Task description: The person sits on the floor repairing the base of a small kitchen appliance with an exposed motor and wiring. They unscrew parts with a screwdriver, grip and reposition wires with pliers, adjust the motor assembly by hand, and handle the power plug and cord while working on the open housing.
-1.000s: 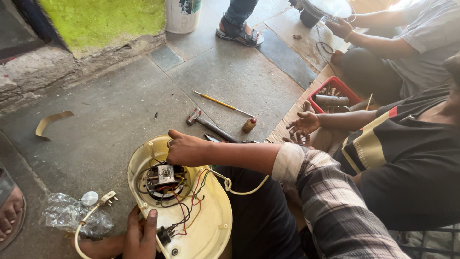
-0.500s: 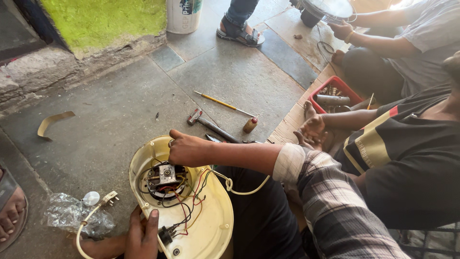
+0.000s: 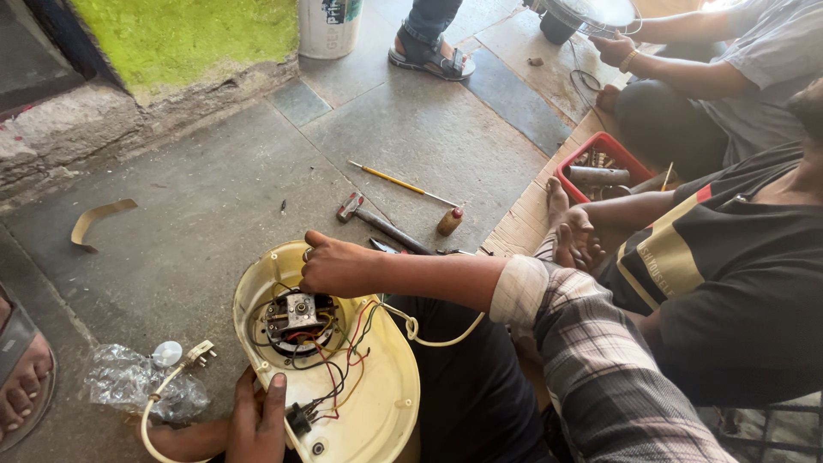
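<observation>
Right now my right hand [image 3: 336, 267] is curled over the far rim of the cream plastic housing [image 3: 377, 403], fingers closed on its edge, just above the small motor [image 3: 296, 319] that sits in the round well inside. My left hand [image 3: 257, 422] grips the near rim of the same housing, thumb and fingers wrapped over the edge beside the black switch block [image 3: 298, 420]. Red, black and yellow wires [image 3: 343, 360] run from the motor toward that block. The housing lies open side up on the concrete floor [image 3: 197, 214], against my knee, with a cream power cord [image 3: 429, 339] looping off its right side. Left of it, touching the floor, a white plug [image 3: 199, 351] lies beside a crumpled clear plastic bag [image 3: 129, 381]. Beyond my right hand lie a hammer [image 3: 377, 221], a yellow-handled screwdriver [image 3: 399, 182] and a small brown bottle [image 3: 448, 221]. Further right a red tray [image 3: 573, 163] of parts stands on cardboard, near another person's hand [image 3: 583, 240]. A curled strip of tan tape [image 3: 99, 216] lies well apart toward the floor's left side
</observation>
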